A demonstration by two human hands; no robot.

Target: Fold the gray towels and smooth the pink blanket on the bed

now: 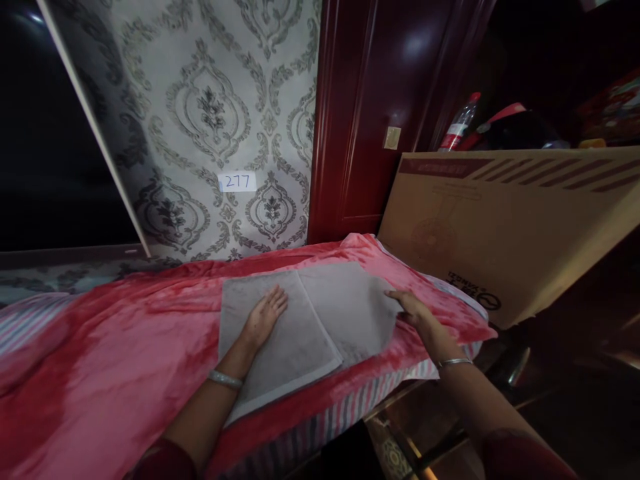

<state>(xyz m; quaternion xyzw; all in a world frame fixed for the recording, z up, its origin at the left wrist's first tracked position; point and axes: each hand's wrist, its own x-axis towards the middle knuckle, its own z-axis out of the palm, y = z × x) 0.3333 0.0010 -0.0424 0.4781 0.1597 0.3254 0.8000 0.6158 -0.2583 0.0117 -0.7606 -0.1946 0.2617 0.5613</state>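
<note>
A grey towel point(350, 307) lies spread on a red and pink blanket, with one layer folded over its left part and a pale hem running along that layer's edge. My left hand point(266, 313) rests flat on the folded left part, fingers stretched out. At the towel's right edge, my right hand point(413, 312) pinches the cloth, and the edge there is bent up a little and slightly blurred. Each wrist wears a silver bangle.
The red and pink blanket point(130, 347) covers a striped sheet point(345, 407). Behind stand a patterned wall with a "277" label point(238, 181) and a dark red panel point(360, 120). A large cardboard box point(500, 220) is at right, a bottle point(457, 127) behind it. A dark screen point(55, 147) fills the left.
</note>
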